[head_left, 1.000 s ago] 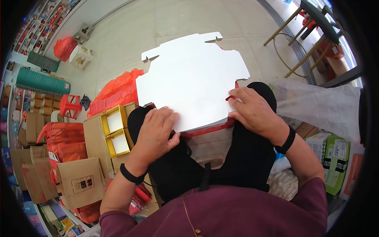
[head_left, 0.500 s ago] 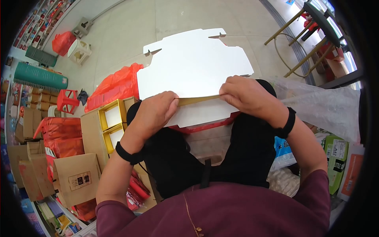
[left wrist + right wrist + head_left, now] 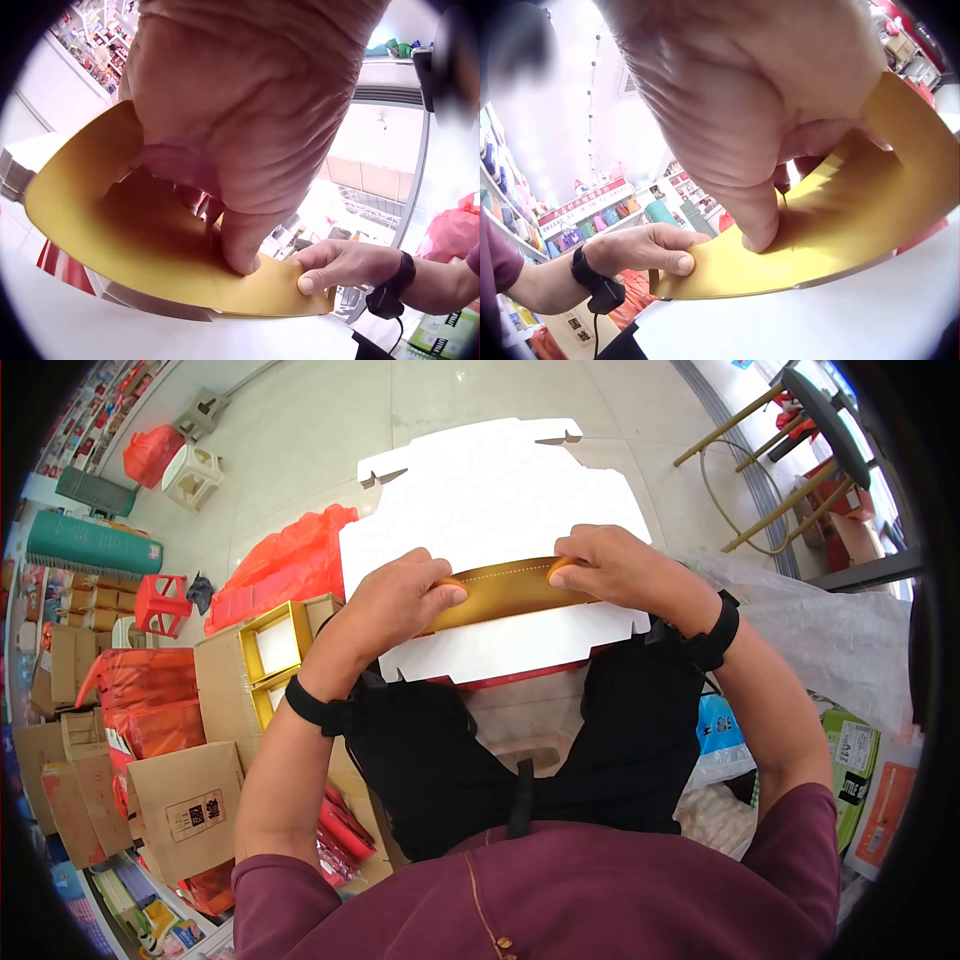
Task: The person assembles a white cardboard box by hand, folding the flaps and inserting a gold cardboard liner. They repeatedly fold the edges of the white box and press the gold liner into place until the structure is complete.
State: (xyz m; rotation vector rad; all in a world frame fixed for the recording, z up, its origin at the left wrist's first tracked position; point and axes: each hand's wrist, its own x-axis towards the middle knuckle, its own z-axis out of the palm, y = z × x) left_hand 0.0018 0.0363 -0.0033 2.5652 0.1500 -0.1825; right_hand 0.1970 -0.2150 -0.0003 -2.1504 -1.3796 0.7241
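A flat cardboard box blank (image 3: 500, 485), white on top with notched flaps at its far end, lies over my lap. Its near flap is raised and bent back, baring a gold face (image 3: 505, 595) with a dotted line across it. My left hand (image 3: 400, 595) pinches the left part of that flap, thumb on the gold side. On the right part, my right hand (image 3: 620, 570) grips it the same way. Both wrist views show the gold card (image 3: 97, 240) curving between thumb and fingers. Beneath lies another white blank (image 3: 530, 640) with red below its near edge.
On the left, yellow box trays (image 3: 277, 643) sit on brown cardboard beside a red plastic bag (image 3: 290, 565). An open carton (image 3: 190, 810) is nearer me. Clear plastic sheeting (image 3: 800, 620) and a green package (image 3: 855, 760) are on the right. A tall stool (image 3: 825, 425) stands beyond.
Both hands have gone from resting on the blank's near corners to pinching its near edge. They have lifted it up and away from me, exposing the gold side and the white blank beneath.
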